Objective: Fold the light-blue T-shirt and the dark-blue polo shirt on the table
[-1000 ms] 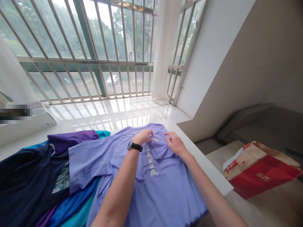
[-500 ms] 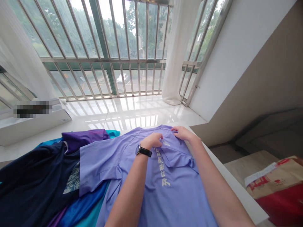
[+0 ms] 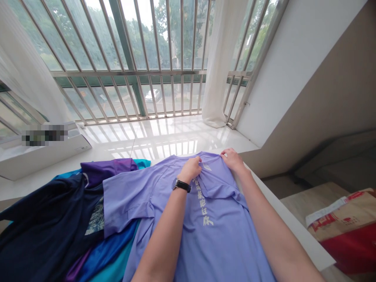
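Observation:
A lavender T-shirt [image 3: 217, 243] with white vertical lettering lies spread over the white sill, its collar toward the window. Its left sleeve stretches out over other clothes, while the right side is folded inward across the chest. My left hand [image 3: 191, 169], with a black-strapped watch on the wrist, pinches the fabric near the collar. At the shirt's right shoulder edge, my right hand [image 3: 232, 158] grips the cloth between thumb and fingers. Under and beside the left sleeve are a navy garment [image 3: 44, 223], a purple one [image 3: 108, 169] and a blue one [image 3: 113, 246].
A white box [image 3: 44, 152] stands at the left on the sill [image 3: 164, 137]. Metal window bars [image 3: 149, 72] and a white curtain [image 3: 219, 78] rise behind. To the right, below the sill's edge, sits a red and tan paper bag [image 3: 349, 231].
My right hand has moved slightly right and up, drawing the shirt's shoulder edge outward. My left hand stays near the collar, a little higher. The view has shifted slightly.

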A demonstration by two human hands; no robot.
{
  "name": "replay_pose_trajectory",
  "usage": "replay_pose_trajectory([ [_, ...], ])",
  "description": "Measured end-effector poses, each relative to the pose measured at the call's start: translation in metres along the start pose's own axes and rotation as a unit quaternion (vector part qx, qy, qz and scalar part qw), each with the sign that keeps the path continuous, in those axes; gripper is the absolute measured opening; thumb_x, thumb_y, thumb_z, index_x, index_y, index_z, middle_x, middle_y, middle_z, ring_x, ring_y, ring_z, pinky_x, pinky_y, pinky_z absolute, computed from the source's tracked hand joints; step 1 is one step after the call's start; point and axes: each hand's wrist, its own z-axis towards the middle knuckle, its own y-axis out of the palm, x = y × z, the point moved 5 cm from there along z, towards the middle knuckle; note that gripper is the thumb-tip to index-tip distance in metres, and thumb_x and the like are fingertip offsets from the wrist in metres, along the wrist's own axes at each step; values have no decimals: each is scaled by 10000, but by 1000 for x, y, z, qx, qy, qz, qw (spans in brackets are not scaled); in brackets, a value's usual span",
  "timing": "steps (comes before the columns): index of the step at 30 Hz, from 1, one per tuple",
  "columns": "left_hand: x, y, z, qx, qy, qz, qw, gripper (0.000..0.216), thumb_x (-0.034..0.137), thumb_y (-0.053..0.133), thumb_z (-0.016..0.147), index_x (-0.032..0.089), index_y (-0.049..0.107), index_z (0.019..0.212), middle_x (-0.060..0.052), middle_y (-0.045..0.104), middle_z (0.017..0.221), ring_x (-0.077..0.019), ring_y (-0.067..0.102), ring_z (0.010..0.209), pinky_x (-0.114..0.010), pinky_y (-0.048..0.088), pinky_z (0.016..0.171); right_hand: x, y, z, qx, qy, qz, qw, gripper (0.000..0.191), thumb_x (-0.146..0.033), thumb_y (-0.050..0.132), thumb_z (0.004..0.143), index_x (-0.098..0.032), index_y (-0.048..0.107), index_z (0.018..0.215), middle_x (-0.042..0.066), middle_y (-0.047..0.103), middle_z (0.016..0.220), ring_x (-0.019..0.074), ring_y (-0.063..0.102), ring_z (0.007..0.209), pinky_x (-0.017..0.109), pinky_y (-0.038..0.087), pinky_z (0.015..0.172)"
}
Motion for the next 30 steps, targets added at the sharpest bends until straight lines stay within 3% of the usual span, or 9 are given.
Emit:
replay_pose_trajectory([
  [3,-2,4,0,19,-9,1,1000,438,32,476,811,153,637,1200,-116,716,1141,-234,647,1090,-320,499,946,-18,-32,-1,53,0,0,999,188,-256,539,904,-195,715,930,118,652,1152,196,638,816,315,474,757],
  [7,-6,5,-1,38,-21,11,999,405,34,474,833,158,646,1178,-108,711,1123,-220,636,1097,-315,489,959,-47,-98,-28,194,-47,64,978,231,-308,504,928,-182,686,994,108,691,1058,185,642,751,304,484,725],
  [9,-6,3,-2,45,-24,21,998,392,40,470,846,161,647,1175,-110,698,1122,-217,638,1070,-316,492,944,-48,-115,-59,171,-60,78,980,235,-355,521,920,-197,690,961,79,719,950,188,652,730,295,483,690],
  [12,0,-2,-3,62,-17,40,997,391,55,472,856,153,635,1198,-138,653,1166,-245,613,1081,-350,486,939,-23,-111,-123,40,-38,57,997,222,-403,568,889,-229,703,915,54,737,896,199,670,764,294,480,681],
  [17,50,7,1,73,65,58,994,344,133,474,911,191,626,1214,-120,609,1218,-264,531,1173,-375,420,1020,39,-83,-226,-67,35,55,996,300,-441,604,853,-205,680,1021,81,718,1011,214,662,849,313,486,750],
  [22,103,54,-14,20,178,68,981,258,252,498,951,209,666,1143,-98,638,1169,-255,562,1108,-373,425,997,37,-74,-256,-97,25,-14,995,154,-350,583,847,-202,622,865,34,639,845,181,579,763,277,404,690],
  [26,105,75,-24,13,204,81,975,275,315,481,972,233,644,1178,-93,598,1274,-271,531,1168,-411,408,1015,26,-83,-268,-87,35,-43,995,11,-204,558,780,-194,553,784,25,596,822,159,525,733,260,354,668],
  [30,96,78,-20,16,205,85,975,302,368,436,994,259,628,1200,-74,588,1317,-274,519,1203,-436,385,1041,30,-92,-305,-57,85,53,993,135,-180,537,765,-196,547,898,-7,592,762,158,545,701,254,379,667],
])
